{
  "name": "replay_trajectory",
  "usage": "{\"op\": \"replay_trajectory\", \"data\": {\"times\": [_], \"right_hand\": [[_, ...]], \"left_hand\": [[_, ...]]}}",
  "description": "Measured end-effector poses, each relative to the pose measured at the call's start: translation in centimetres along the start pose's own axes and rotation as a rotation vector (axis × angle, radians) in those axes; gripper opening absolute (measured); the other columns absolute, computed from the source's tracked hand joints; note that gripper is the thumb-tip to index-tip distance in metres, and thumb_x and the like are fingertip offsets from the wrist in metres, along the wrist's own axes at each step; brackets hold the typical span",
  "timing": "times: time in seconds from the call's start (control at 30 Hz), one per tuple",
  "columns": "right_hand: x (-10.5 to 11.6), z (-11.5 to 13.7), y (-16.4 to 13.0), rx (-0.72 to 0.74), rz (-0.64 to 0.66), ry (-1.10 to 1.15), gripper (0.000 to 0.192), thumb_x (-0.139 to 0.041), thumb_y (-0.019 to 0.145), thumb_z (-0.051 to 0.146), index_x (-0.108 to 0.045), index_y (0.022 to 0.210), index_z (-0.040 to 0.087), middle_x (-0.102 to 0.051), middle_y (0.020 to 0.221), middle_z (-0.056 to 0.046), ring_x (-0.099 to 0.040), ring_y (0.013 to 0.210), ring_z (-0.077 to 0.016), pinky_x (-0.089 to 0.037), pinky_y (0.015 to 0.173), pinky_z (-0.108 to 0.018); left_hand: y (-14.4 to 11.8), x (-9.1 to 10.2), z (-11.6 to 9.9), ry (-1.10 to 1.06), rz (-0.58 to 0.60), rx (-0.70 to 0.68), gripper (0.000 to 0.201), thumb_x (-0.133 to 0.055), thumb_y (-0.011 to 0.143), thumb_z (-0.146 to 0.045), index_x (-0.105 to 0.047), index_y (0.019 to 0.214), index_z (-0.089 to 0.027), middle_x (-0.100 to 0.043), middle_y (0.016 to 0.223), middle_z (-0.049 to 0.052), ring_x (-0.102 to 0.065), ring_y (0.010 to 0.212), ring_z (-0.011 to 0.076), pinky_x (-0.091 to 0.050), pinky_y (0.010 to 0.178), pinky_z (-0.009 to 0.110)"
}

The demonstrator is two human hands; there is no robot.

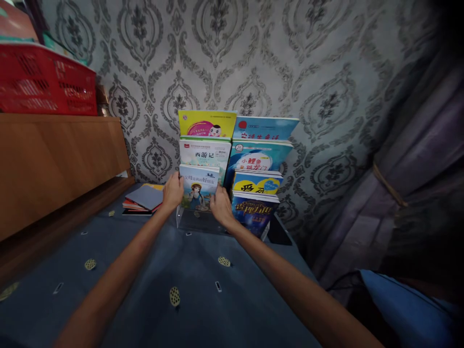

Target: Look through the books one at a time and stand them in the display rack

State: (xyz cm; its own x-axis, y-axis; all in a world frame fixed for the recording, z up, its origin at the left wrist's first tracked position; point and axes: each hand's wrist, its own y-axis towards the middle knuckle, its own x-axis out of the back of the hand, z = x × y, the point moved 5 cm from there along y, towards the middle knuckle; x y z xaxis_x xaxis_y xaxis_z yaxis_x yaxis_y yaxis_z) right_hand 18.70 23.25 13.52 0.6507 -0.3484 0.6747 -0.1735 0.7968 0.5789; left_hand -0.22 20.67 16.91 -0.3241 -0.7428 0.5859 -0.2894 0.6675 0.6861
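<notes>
Both of my hands grip a picture-covered book (197, 191) by its two side edges, with a girl in a hat on its cover. My left hand (173, 192) is closed on its left edge, and my right hand (221, 205) on its right edge. The book stands upright in the left front of a clear acrylic book rack (203, 224). Behind it rise a white book (206, 152) and a yellow book (206, 123). To the right are a light blue book (266, 128), a teal book (259, 157), a yellow-and-blue book (257, 183) and dark blue books (253, 212).
A small pile of books (143, 198) lies left of the rack on the blue patterned cloth (145, 290). Farther left, a red plastic basket (47, 79) sits on a wooden cabinet (61, 164). A dark flat object (279, 232) lies right of the rack, near a grey curtain (391, 169).
</notes>
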Motion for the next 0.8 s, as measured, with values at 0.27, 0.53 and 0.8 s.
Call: {"op": "replay_trajectory", "data": {"times": [0.27,0.53,0.8], "right_hand": [[-0.2,0.4,0.0,-0.031,-0.009,0.001,0.052,-0.042,0.087,0.012,-0.045,0.139,0.007,-0.059,0.123,-0.022,-0.058,0.115,-0.0311,-0.048,0.099,-0.042],[-0.3,-0.1,0.1,-0.011,-0.02,0.04,0.057,-0.044,0.087,0.012,-0.042,0.144,0.009,-0.061,0.121,-0.021,-0.059,0.112,-0.0308,-0.049,0.097,-0.043],[-0.4,-0.4,0.2,-0.014,0.003,0.076,0.064,-0.043,0.087,0.014,-0.037,0.151,0.006,-0.059,0.129,-0.023,-0.058,0.122,-0.0328,-0.049,0.102,-0.045]], "left_hand": [[0.5,0.3,0.0,0.013,0.017,0.003,0.018,-0.043,0.097,-0.021,-0.059,0.104,-0.021,-0.069,0.103,0.013,-0.065,0.098,0.0286,-0.046,0.082,0.036],[0.5,0.1,0.5,-0.007,0.027,0.004,0.017,-0.043,0.097,-0.021,-0.059,0.103,-0.022,-0.068,0.099,0.01,-0.065,0.096,0.0264,-0.046,0.082,0.034],[0.5,0.0,1.0,-0.05,0.048,-0.023,0.022,-0.044,0.094,-0.018,-0.061,0.108,-0.02,-0.069,0.103,0.012,-0.063,0.103,0.0282,-0.047,0.09,0.038]]}}
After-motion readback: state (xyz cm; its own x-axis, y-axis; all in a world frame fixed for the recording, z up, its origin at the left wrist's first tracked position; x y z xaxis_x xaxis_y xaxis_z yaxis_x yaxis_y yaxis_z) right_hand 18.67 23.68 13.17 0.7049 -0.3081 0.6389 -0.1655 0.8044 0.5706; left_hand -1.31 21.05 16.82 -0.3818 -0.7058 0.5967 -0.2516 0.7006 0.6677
